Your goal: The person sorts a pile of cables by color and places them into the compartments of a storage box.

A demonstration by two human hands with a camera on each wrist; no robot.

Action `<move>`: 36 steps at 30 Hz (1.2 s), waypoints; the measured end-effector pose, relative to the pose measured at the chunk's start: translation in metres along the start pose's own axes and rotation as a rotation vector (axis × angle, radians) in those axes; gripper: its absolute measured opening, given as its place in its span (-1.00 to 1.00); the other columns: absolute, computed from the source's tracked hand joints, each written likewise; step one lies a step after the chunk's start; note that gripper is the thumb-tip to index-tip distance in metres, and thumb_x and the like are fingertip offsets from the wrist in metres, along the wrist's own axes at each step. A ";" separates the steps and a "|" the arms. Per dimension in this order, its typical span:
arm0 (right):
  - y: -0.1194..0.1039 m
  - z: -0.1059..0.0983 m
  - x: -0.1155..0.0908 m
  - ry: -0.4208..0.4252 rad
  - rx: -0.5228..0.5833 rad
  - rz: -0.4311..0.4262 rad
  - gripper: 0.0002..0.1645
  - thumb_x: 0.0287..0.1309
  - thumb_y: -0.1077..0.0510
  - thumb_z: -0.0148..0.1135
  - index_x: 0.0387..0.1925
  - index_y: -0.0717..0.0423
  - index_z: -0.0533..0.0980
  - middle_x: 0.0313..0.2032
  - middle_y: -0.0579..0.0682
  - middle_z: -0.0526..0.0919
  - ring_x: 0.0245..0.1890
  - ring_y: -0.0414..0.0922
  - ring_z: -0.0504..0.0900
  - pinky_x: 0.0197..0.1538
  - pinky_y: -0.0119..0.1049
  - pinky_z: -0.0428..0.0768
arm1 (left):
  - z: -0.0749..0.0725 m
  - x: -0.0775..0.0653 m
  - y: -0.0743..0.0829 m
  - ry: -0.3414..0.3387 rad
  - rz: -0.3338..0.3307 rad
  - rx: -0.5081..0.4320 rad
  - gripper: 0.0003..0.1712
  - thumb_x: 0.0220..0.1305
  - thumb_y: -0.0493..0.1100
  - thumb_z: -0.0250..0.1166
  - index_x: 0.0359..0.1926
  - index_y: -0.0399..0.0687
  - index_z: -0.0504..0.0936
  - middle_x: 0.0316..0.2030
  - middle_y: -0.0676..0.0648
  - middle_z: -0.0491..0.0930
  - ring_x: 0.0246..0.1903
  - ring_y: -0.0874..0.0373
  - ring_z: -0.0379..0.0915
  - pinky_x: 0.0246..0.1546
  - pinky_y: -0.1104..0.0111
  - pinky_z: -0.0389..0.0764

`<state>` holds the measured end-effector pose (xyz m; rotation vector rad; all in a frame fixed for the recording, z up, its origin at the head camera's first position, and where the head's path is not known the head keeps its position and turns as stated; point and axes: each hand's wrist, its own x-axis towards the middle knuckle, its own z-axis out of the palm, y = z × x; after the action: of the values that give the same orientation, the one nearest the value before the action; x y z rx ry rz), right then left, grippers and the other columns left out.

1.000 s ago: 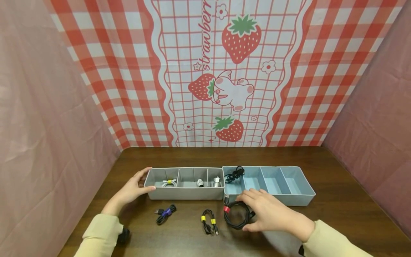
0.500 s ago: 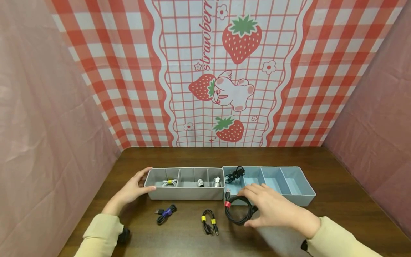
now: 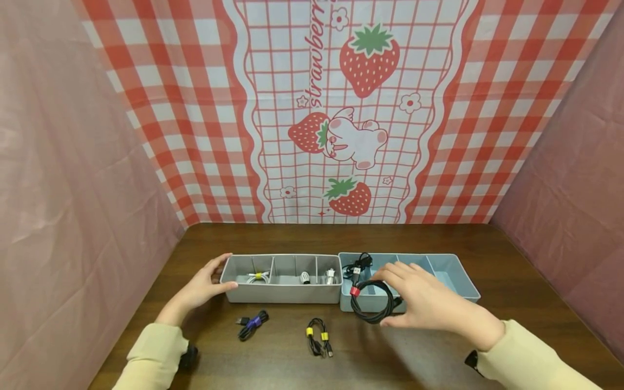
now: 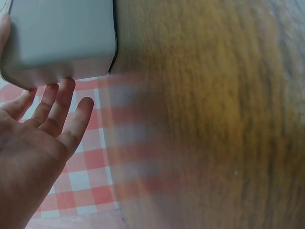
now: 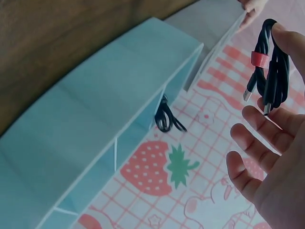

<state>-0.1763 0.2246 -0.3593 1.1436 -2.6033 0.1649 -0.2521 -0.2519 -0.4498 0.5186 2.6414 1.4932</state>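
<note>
My right hand (image 3: 423,297) pinches a coiled black USB cable (image 3: 371,319) with a red tie, raised in front of the blue divided box (image 3: 441,303). Between thumb and fingers hang the coil's two plug ends in the right wrist view. Another black cable (image 3: 358,263) sits in the blue box's leftmost compartment. At the far left, my left hand (image 3: 201,288) holds the end of the grey divided box (image 3: 283,295), thumb on its front rim. The left wrist view shows fingertips (image 4: 69,85) against that box's end. White cables and a white plug-like piece lie inside it.
A black cable with a purple tie (image 3: 252,325) and another with yellow ties (image 3: 319,337) lie on the wooden table (image 3: 273,368) in front of the boxes. The two boxes stand end to end. Behind hangs a checked strawberry cloth (image 3: 216,135), with pink cloth walls on both sides.
My right hand has lifted the red-tied cable up and moved it right and away from me, so it now overlaps the blue box. The left hand has stayed put.
</note>
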 end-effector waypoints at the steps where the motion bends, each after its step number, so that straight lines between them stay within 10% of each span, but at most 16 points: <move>1: 0.001 -0.002 0.000 -0.005 -0.003 0.008 -0.12 -0.28 -0.46 0.38 0.05 -0.07 0.46 -0.05 -0.22 0.51 0.01 -0.19 0.48 -0.01 -0.06 0.48 | 0.000 0.000 0.000 0.001 0.001 0.001 -0.09 0.14 -0.17 0.38 0.39 -0.31 0.09 0.19 -0.41 0.28 0.10 -0.25 0.35 -0.06 0.21 0.52; 36: 0.040 -0.036 -0.006 0.098 -0.104 0.081 -0.06 -0.38 -0.34 0.51 0.06 0.04 0.45 -0.06 -0.09 0.54 -0.06 -0.15 0.49 -0.16 -0.10 0.49 | -0.002 0.000 0.000 -0.005 0.003 0.006 -0.09 0.13 -0.17 0.38 0.38 -0.32 0.09 0.17 -0.39 0.30 0.06 -0.20 0.38 -0.11 0.32 0.52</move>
<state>-0.1935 0.2639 -0.3263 0.9715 -2.5411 0.0991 -0.2529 -0.2533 -0.4490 0.5259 2.6437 1.4829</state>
